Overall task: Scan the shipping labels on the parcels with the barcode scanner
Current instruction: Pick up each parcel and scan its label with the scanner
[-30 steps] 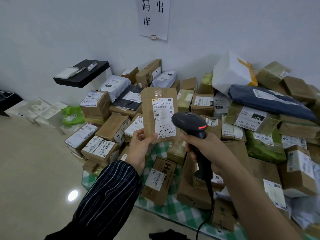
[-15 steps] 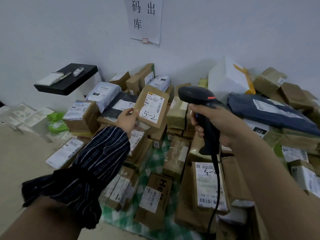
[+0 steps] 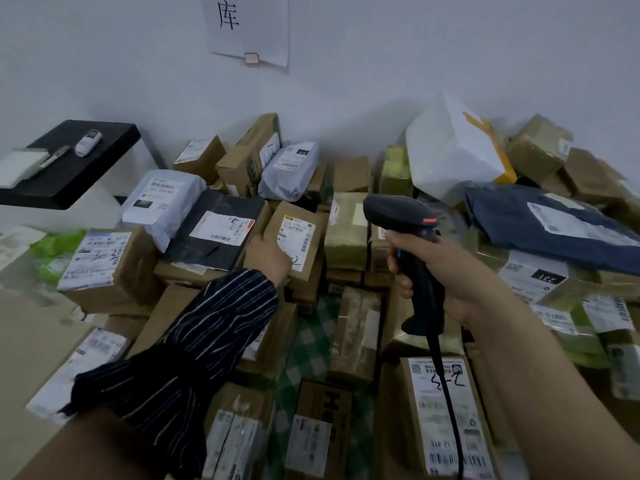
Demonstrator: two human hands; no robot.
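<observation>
Parcel 5-2 [image 3: 306,261] is down now. It lies label [image 3: 296,237] up on the pile at centre frame, between the black parcel [image 3: 214,233] on its left and the green-taped box [image 3: 346,230] on its right.

- Left hand [image 3: 268,252] is on the parcel's lower-left corner, partly covering the label. Its back faces the camera, so I can't tell whether it grips the box or only rests on it.
- Right hand [image 3: 450,268] is wrapped round the grip of the barcode scanner [image 3: 424,299]. The scanner head is right of centre, above the pile and apart from the label, aimed left. Its cable [image 3: 446,393] hangs down over the boxes at lower right.

Versus 1 s ago:
- The parcel was held upright mid-frame with the label square to the camera and the scanner head just beside it.
- Half a second ago it was tilted and travelling toward the back of the pile, with the scanner lifted clear.
- It is now seated on the stack.
- The view has also moved closer to the pile, and the wall sign [image 3: 249,26] is cut off at the top edge.

My read is that this parcel's scan is finished, though nothing in the frame confirms a good read. The hand has to let go and pull the next box. Many boxes here lie label-up.
</observation>
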